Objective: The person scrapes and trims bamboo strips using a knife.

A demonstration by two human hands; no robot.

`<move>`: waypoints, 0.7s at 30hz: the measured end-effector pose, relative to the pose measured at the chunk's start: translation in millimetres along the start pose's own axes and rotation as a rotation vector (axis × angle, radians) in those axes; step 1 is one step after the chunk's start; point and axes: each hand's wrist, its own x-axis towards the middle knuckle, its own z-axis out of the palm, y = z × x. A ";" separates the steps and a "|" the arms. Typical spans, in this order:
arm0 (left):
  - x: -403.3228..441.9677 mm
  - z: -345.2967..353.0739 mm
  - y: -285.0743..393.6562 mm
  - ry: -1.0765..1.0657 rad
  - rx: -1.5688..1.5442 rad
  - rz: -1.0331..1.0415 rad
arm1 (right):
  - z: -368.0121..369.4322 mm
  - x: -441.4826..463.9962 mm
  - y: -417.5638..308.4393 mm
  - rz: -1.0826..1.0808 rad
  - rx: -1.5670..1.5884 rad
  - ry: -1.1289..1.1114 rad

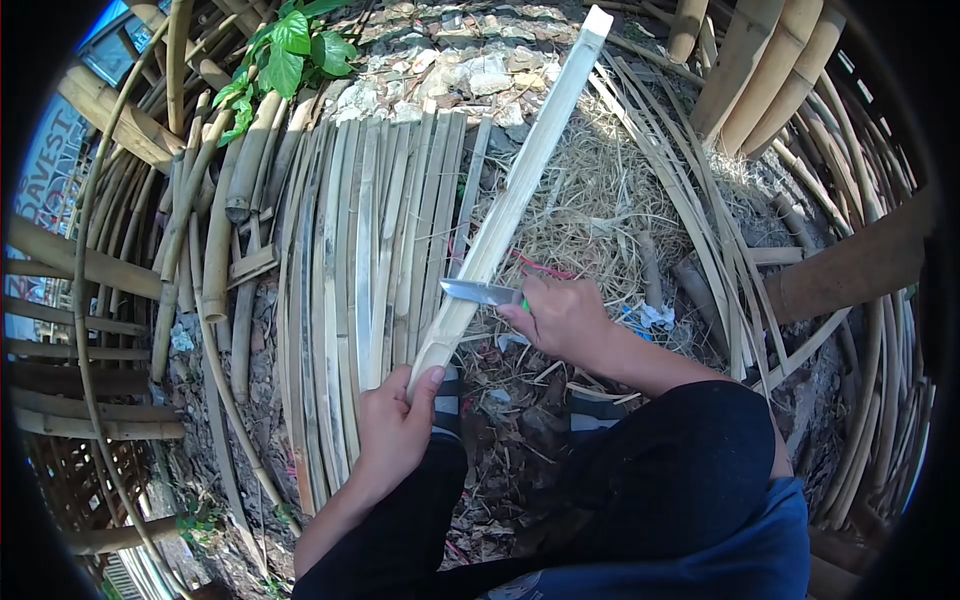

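Note:
My left hand [396,428] is closed round the near end of a long pale bamboo strip [520,190], thumb on top. The strip slants up and away to the right, its far end raised over the ground. In my right hand [565,315] is a knife [482,292], gripped by a handle of which only a bit of green shows. Its blade lies across the strip, a short way beyond my left hand, and appears to touch the wood. To the left of the strip lies a row of split bamboo slats [345,230], side by side on the ground.
Thin shavings [590,200] are heaped on the ground ahead. Long slats [690,190] lean at the right beside thick bamboo poles [760,80]. More bamboo poles [90,260] stand at the left, with a leafy plant [290,50] at the back. Stones [470,75] lie beyond.

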 end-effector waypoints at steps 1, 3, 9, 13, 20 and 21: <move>-0.2 -1.9 -4.0 0.024 -0.026 -0.007 | -2.1 4.8 14.1 0.125 -0.037 0.036; -7.6 -6.2 -12.3 0.003 -0.054 -0.061 | -22.7 19.0 57.2 0.393 -0.069 0.014; -3.6 -3.7 -7.2 -0.020 -0.086 -0.142 | -15.4 7.2 45.6 0.425 0.308 -0.105; -1.4 -1.7 -0.9 -0.022 -0.143 -0.186 | -13.4 7.2 13.7 0.397 0.551 -0.203; 1.6 2.0 5.0 -0.073 -0.252 -0.155 | 2.1 -1.9 -26.9 0.314 1.139 -0.622; 1.0 1.2 7.0 -0.122 -0.259 -0.161 | 1.3 -0.3 -30.0 0.447 1.341 -0.759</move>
